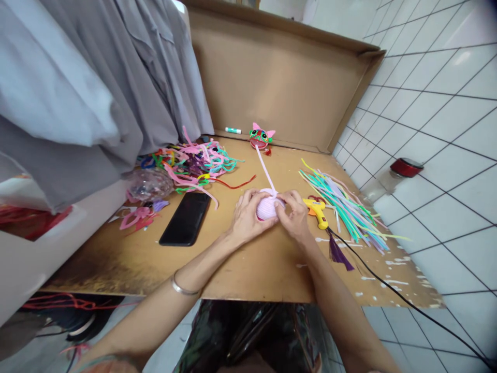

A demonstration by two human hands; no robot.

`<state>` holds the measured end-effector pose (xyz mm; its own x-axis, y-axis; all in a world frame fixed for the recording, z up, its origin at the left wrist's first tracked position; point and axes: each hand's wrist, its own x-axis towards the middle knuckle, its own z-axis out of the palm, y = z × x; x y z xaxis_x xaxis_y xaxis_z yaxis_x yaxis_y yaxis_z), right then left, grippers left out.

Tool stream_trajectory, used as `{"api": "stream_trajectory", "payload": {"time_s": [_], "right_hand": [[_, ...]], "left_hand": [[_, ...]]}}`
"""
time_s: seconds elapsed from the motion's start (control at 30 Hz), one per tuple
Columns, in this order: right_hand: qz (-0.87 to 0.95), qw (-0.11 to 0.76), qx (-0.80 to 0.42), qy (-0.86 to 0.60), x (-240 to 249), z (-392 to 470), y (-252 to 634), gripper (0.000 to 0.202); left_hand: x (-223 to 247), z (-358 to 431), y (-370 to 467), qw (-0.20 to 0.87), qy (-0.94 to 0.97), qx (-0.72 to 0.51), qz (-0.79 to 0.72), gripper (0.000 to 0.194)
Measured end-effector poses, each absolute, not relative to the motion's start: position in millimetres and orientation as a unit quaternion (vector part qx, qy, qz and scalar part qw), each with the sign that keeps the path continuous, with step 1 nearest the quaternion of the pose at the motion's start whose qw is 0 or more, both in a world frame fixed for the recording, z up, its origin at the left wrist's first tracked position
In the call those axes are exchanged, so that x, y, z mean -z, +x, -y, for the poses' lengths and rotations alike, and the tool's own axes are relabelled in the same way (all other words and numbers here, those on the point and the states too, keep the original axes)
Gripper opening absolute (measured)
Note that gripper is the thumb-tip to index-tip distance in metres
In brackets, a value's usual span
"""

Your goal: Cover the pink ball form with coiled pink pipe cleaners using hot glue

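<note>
A round lilac piece (266, 208) wound from fuzzy stem sits between my hands over the middle of the table. My left hand (248, 215) wraps its left side, fingers on top and thumb along the lower edge. On its right side, my right hand (294, 213) presses with thumb and fingers near the top. A loose pale lilac stem (265, 170) runs from the top of the piece up toward a colourful animal-like head (261, 135) with pink ears. Right of my right hand lies a yellow glue gun (318, 211).
Left are a black phone (185, 219) and a tangled pile of stems (202, 158). Straight stems (345, 204) and a purple tassel (339, 254) lie right. A glue stick (233, 130) is by the cardboard wall (272, 77); a black cord (388, 285) crosses the right edge.
</note>
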<state>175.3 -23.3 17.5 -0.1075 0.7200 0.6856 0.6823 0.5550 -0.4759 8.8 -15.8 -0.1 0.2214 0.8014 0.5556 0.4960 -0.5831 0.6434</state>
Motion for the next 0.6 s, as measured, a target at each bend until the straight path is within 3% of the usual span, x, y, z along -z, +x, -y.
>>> {"api": "stream_trajectory", "payload": {"time_s": [0.3, 0.6], "right_hand": [[0.733, 0.502, -0.096, -0.448, -15, 17, 180, 0.02], [0.729, 0.502, -0.135, -0.446, -12, 12, 184, 0.023]], "left_hand": [[3, 8, 4, 0.185, 0.769, -0.444, -0.42, 0.073], [1, 2, 1, 0.214, 0.779, -0.438, -0.394, 0.074]]}}
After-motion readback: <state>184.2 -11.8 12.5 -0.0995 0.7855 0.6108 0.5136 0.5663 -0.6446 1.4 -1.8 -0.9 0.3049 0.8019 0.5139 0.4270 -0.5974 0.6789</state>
